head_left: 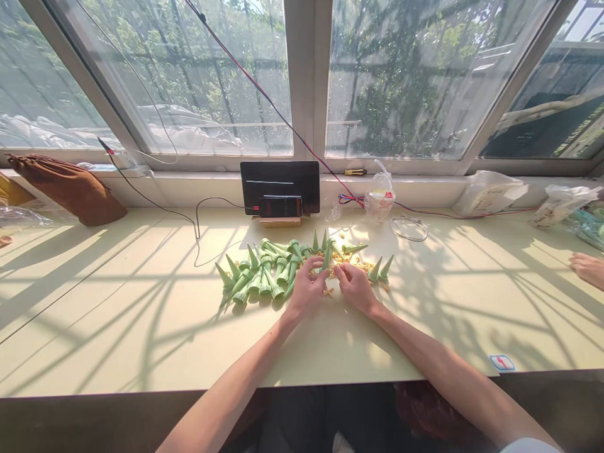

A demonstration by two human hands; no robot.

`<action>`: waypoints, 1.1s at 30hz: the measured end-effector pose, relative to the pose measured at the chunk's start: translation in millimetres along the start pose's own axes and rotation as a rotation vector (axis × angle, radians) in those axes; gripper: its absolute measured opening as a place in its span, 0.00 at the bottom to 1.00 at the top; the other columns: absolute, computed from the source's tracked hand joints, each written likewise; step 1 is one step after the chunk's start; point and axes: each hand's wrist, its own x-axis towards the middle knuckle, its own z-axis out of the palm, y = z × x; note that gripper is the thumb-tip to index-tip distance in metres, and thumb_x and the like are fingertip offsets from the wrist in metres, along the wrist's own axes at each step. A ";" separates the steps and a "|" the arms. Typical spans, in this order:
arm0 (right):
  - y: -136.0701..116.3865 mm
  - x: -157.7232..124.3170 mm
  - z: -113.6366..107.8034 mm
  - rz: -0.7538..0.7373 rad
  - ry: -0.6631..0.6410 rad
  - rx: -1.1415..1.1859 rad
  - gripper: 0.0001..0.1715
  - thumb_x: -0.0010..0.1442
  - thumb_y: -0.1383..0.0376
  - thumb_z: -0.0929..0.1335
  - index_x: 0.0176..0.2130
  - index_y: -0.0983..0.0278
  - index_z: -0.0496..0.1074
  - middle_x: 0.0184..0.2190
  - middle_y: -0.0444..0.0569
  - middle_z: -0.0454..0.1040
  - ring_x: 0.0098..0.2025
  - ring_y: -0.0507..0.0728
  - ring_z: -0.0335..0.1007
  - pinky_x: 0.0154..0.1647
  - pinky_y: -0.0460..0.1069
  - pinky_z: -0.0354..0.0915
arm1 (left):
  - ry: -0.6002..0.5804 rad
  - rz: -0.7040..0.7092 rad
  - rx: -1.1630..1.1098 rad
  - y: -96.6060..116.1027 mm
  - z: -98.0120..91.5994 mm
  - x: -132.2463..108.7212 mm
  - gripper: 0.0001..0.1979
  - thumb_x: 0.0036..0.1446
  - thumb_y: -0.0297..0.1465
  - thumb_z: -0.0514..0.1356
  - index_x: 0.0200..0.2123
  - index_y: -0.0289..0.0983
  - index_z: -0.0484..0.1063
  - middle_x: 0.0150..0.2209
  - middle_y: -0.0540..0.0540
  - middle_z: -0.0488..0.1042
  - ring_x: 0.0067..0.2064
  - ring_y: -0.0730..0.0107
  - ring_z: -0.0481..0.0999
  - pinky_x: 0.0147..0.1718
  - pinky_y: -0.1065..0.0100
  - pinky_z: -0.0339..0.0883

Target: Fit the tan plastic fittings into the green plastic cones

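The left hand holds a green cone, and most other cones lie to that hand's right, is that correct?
Not quite: the head view shows most other cones lying to that hand's left. The left hand does hold a green cone.

Matt plastic cones (266, 285), smooth tabletop (438, 321), wrinkled cloth-like pouch (75, 190), glossy tablet screen (280, 173), thin crinkled plastic bag (379, 197).

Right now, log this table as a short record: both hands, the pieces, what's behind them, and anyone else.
Left hand: holds a green cone, tip up
Right hand: close beside it, grip unclear
Other green cones: mostly heaped on their sides, several standing
Yellow pieces: small, scattered around the right hand
Behind: phone before a black panel
Other person: hand at the right edge
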 end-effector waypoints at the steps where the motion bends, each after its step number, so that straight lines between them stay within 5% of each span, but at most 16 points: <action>1: 0.3 0.1 0.3 -0.002 0.000 0.000 0.25 0.68 0.50 0.61 0.23 0.60 0.56 0.15 0.38 0.56 0.19 0.51 0.53 0.23 0.48 0.52 | -0.001 -0.001 0.001 -0.1 0.1 0.1 0.17 0.56 0.41 0.63 0.45 0.39 0.67 0.46 0.43 0.69 0.21 0.82 0.70 0.15 0.75 0.65; 33: 2.3 -0.3 1.2 -0.119 -0.008 -0.025 0.23 0.67 0.54 0.63 0.24 0.63 0.65 0.19 0.41 0.63 0.22 0.50 0.55 0.24 0.47 0.52 | -0.018 0.136 0.256 -1.1 2.2 -1.1 0.21 0.54 0.35 0.64 0.51 0.36 0.69 0.48 0.40 0.75 0.31 0.73 0.76 0.26 0.71 0.73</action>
